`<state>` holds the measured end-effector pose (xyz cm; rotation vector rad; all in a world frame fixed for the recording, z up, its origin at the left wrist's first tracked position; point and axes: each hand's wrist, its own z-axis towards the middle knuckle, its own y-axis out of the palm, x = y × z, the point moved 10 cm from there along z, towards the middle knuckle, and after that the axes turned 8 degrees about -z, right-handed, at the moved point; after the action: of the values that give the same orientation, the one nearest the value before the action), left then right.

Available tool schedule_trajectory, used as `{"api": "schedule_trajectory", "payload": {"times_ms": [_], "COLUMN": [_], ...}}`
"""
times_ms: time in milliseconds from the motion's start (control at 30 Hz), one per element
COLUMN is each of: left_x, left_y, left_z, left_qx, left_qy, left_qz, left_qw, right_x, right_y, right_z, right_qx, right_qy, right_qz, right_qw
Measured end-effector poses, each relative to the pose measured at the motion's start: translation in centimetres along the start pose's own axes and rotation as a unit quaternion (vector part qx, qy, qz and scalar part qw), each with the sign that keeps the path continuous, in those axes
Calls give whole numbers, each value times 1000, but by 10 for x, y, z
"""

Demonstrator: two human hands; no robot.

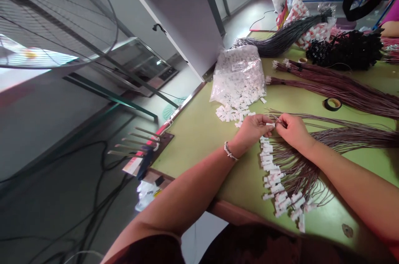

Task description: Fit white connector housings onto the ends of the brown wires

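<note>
Centrally, above pale-green tabletop (193, 143), left hand (254, 127) pinches small white plastic connector (272, 126); right hand (292, 132), just beside, pinches thin brown wires (352, 136). Possible faults: wire slipping if pinch loosens; strands tangling under right forearm (349, 181); white plastic wired connectors (267, 158), rowed toward near edge, dropping off if wires dragged. Clear plastic bag (238, 62), white pieces (231, 113) spilled alongside, near left edge; beyond, dark grey floor (37, 197), round wire-caged fan (77, 14).
</note>
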<state>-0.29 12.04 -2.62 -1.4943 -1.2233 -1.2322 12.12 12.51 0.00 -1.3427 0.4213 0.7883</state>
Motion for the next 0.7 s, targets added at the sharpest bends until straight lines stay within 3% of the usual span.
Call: {"api": "schedule_trajectory", "payload": {"times_ms": [100, 200, 267, 300, 367, 433, 500, 567, 633, 700], "left_x": [14, 24, 37, 49, 74, 77, 68, 57, 51, 52], "left_y": [-7, -3, -8, -14, -13, 9, 25, 29, 26, 20], "left_z": [-8, -13, -5, 4, 20, 37, 54, 67, 75, 75], "left_qx": [-43, -145, -129, -83, -15, -58, -108, -128, -124, -110], "left_qy": [35, 54, 87, 120, 209, 259, 270, 263, 262, 274], "left_qz": [141, 267, 335, 375, 462, 550, 624, 664, 666, 631], "left_qw": [988, 951, 929, 915, 862, 792, 726, 688, 687, 717], "right_x": [17, 31, 32, 32, 34, 37, 38, 37, 37, 35], "right_y": [0, 6, 10, 10, 9, 10, 12, 14, 14, 12], "right_z": [1, 1, 1, 2, 2, 2, 1, 2, 1, 2], "right_qx": [-3, -6, -12, -11, 0, 6, -4, -16, -20, -16], "right_qy": [77, 155, 163, 158, 151, 151, 148, 145, 149, 149], "right_qz": [148, 297, 316, 307, 289, 286, 288, 288, 288, 284], "right_qw": [986, 942, 935, 938, 945, 946, 946, 946, 946, 947]}}
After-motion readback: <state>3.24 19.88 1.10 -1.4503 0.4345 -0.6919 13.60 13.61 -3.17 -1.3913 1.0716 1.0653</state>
